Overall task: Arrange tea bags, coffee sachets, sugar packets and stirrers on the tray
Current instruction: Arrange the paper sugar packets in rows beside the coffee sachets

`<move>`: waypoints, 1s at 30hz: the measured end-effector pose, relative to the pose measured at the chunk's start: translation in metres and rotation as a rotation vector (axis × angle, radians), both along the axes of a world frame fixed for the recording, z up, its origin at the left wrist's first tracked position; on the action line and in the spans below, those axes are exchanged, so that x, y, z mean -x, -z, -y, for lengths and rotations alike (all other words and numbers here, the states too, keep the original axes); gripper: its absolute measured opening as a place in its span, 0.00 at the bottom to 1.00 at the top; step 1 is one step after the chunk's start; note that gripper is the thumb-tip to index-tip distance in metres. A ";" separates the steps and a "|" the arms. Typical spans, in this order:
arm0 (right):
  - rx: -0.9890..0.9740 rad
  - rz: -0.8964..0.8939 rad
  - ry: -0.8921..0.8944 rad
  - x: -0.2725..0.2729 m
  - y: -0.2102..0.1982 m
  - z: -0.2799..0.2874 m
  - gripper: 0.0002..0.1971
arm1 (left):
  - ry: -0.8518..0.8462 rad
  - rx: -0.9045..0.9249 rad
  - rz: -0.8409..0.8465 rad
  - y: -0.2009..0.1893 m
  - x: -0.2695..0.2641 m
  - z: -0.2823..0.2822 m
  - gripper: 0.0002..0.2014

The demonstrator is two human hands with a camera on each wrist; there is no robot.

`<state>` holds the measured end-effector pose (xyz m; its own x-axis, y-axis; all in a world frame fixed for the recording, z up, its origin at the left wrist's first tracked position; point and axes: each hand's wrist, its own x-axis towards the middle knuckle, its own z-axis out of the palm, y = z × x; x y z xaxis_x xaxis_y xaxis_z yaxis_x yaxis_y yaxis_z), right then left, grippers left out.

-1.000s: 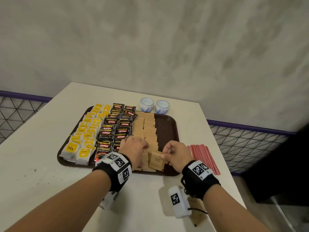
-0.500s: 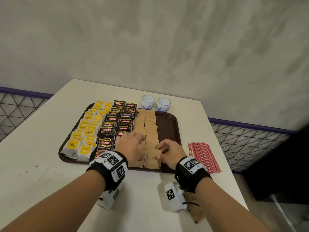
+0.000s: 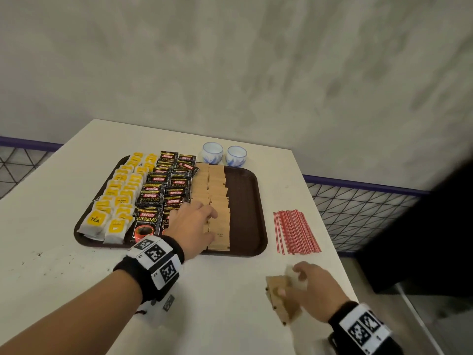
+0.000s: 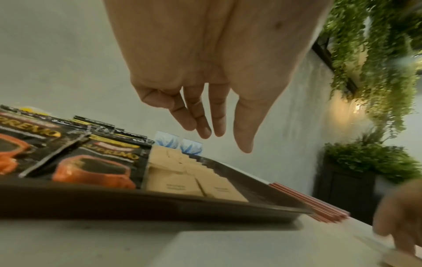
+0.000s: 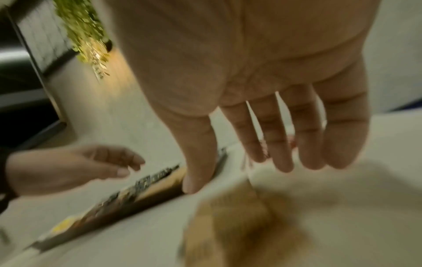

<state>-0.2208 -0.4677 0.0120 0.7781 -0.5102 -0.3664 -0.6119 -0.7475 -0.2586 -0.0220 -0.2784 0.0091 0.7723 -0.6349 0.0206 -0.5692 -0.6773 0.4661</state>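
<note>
Grey concrete wall (image 3: 256, 60) rises behind a white table (image 3: 51, 213) flanked by wire-mesh railing (image 3: 358, 208). On the table sits a dark brown tray (image 3: 245, 201). From left to right it holds rows of yellow tea bags (image 3: 115, 198), black coffee sachets (image 3: 163, 190) and tan sugar packets (image 3: 217, 196); its right strip is bare. Two small blue-and-white cups (image 3: 224, 154) stand just beyond the tray's far edge. Red stirrers (image 3: 294, 231) lie in a bundle on the table, just right of the tray.

The left hand (image 3: 192, 226) hangs over the near sugar packets, hiding some; the left wrist view shows its fingers (image 4: 200, 119) relaxed, above the packets and holding nothing. The right hand (image 3: 312, 288) is over the table's near right corner, above a loose pile of sugar packets (image 3: 281, 298). The right wrist view is blurred: the fingers (image 5: 285, 144) look straight and spread above the tan pile, and whether they touch it cannot be told. Only the wrist views show hanging green plants (image 4: 376, 72).
</note>
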 end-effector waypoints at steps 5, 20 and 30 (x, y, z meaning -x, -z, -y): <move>-0.030 0.013 0.062 0.003 0.025 -0.014 0.24 | 0.138 0.001 -0.040 -0.002 0.041 0.010 0.19; -0.238 0.238 0.141 -0.002 0.021 -0.044 0.05 | 0.175 0.088 -0.426 0.024 0.107 0.036 0.14; -0.473 0.380 0.129 -0.020 0.005 -0.047 0.06 | 0.106 0.296 -0.431 0.001 0.059 0.001 0.03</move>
